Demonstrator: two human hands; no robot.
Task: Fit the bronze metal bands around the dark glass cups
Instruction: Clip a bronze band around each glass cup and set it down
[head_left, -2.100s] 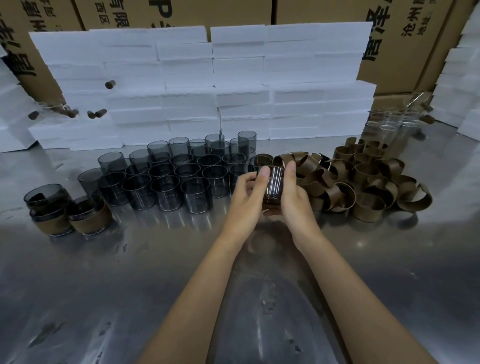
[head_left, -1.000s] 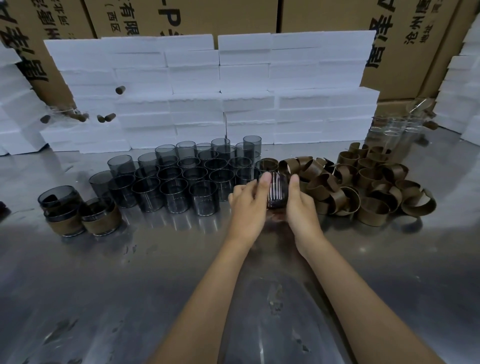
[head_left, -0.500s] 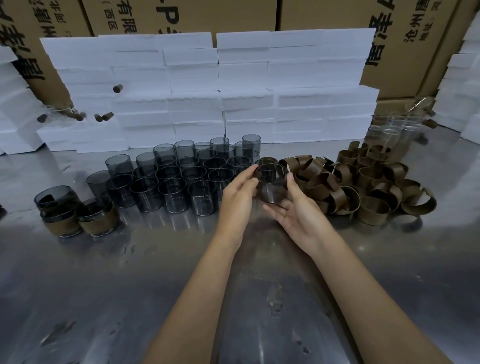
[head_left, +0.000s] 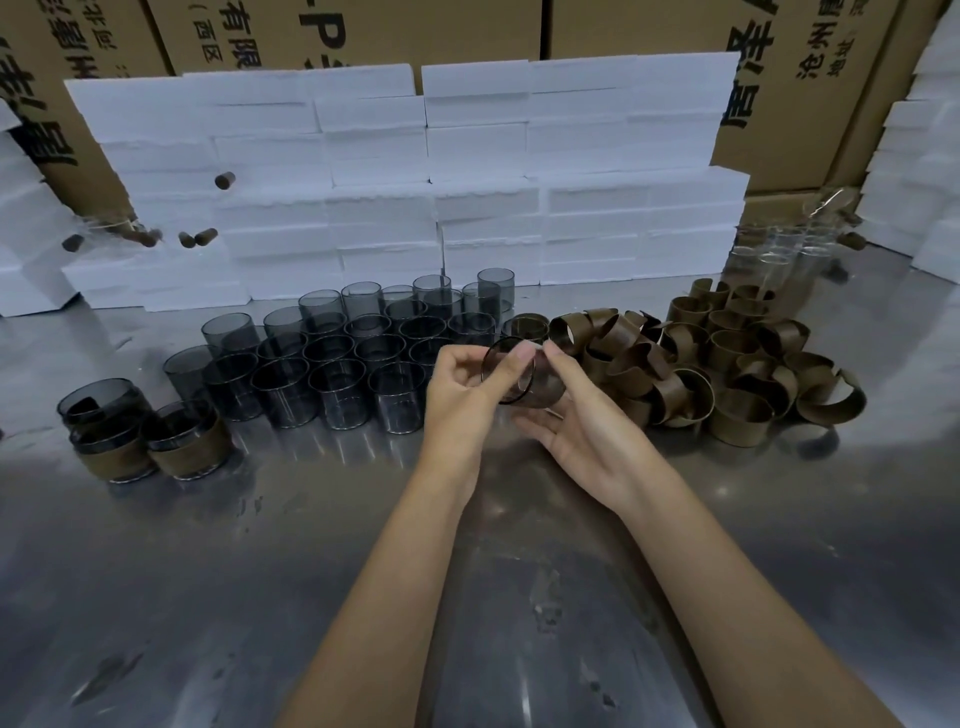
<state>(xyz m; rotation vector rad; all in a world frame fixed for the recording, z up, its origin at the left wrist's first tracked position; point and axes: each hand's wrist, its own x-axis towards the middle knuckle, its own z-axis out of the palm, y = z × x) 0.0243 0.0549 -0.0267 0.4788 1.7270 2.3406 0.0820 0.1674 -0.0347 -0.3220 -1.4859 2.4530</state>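
Note:
A dark glass cup (head_left: 519, 375) lies tipped on its side between my hands above the steel table, its mouth facing left. My left hand (head_left: 457, 395) pinches its rim with curled fingers. My right hand (head_left: 582, 421) cradles the cup from below and the right, thumb on its top. A bronze band seems to wrap its right half. Several bare dark cups (head_left: 337, 358) stand in rows to the left. A heap of bronze bands (head_left: 717, 364) lies to the right. Three banded cups (head_left: 187, 441) stand at the far left.
White foam blocks (head_left: 415, 182) are stacked along the back of the steel table (head_left: 260, 597), with cardboard boxes (head_left: 805, 78) behind them. Clear glasses (head_left: 784, 249) stand at the back right. More foam (head_left: 914, 171) is piled at the right edge.
The cup stood upright, pressed between both hands, then was lifted and tipped onto its side. My right hand slid under it and my left hand moved to its rim.

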